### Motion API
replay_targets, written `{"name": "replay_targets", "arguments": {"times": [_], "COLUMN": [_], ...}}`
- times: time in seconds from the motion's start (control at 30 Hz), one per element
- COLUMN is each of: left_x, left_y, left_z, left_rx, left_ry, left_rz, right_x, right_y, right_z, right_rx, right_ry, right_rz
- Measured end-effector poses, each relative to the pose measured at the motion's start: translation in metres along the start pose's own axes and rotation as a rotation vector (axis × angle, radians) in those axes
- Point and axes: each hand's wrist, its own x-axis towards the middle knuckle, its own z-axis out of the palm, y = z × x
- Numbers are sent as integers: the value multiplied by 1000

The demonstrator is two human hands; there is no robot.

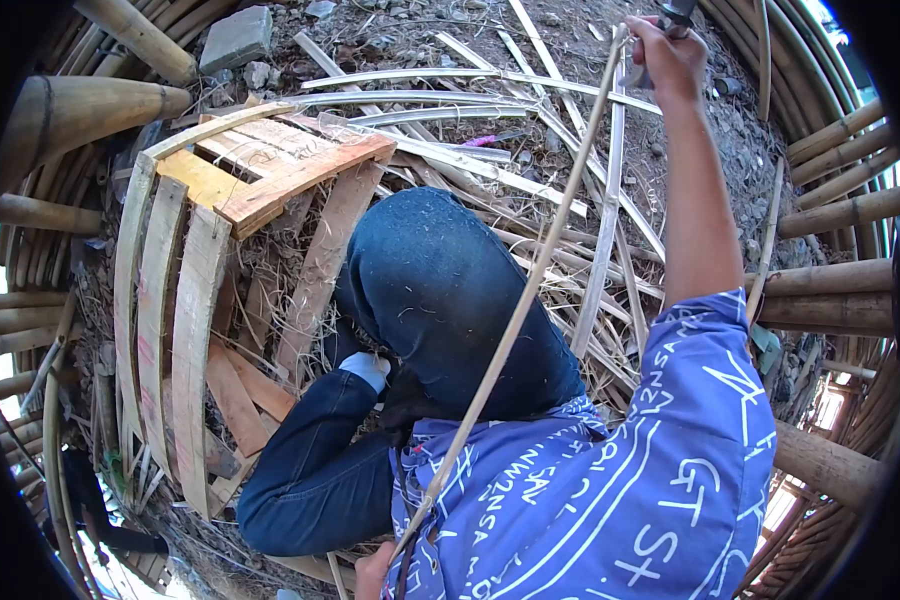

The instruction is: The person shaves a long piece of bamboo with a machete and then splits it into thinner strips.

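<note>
A long thin bamboo strip (526,300) runs diagonally across my lap. My right hand (668,60) is raised at the top right, its fingers closed round the handle of a tool (678,14), with the strip's upper end beside the fingertips. The tool's blade is hard to make out. At the bottom edge my left hand (373,572), partly cut off, is closed at the strip's lower end. Dark blue trousers (440,290) cover my bent legs. Split bamboo strips (600,240) and shavings lie on the ground beyond my knee.
A wooden crate (196,300) stands at the left, close to my knee. Behind it rests a concrete block (236,40). Bamboo poles (100,105) jut in from the left, and more poles (840,212) line the right. A dark-clothed limb (120,535) shows at the lower left.
</note>
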Motion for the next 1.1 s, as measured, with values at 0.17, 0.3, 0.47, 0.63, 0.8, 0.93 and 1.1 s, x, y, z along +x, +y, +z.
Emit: {"name": "replay_targets", "arguments": {"times": [0.17, 0.3, 0.47, 0.63, 0.8, 0.93, 1.1], "left_x": [-1, -1, 1, 8, 8, 5, 3], "left_y": [-6, -6, -12, 3, -7, -9, -13], "left_z": [-1, -3, -3, -5, -9, -12, -12], "left_rx": [36, 41, -166, -180, 28, 40, 129], "left_ry": [-38, -43, -24, -8, -127, -141, -137], "left_rz": [-14, -29, -482, -316, -2, -52, -43], "right_x": [5, 20, 28, 8, -58, -108, -119], "right_y": [16, 31, 33, 4, -13, -15, -4], "right_z": [-8, -19, -26, -21, -38, -48, -43], "right_rx": [-56, -246, -590, -680, -617, -671, -891], "right_ry": [-94, -12, -110, -223, -325, -350, -434], "right_rz": [-72, -175, -470, -418, -149, -218, -196]}}
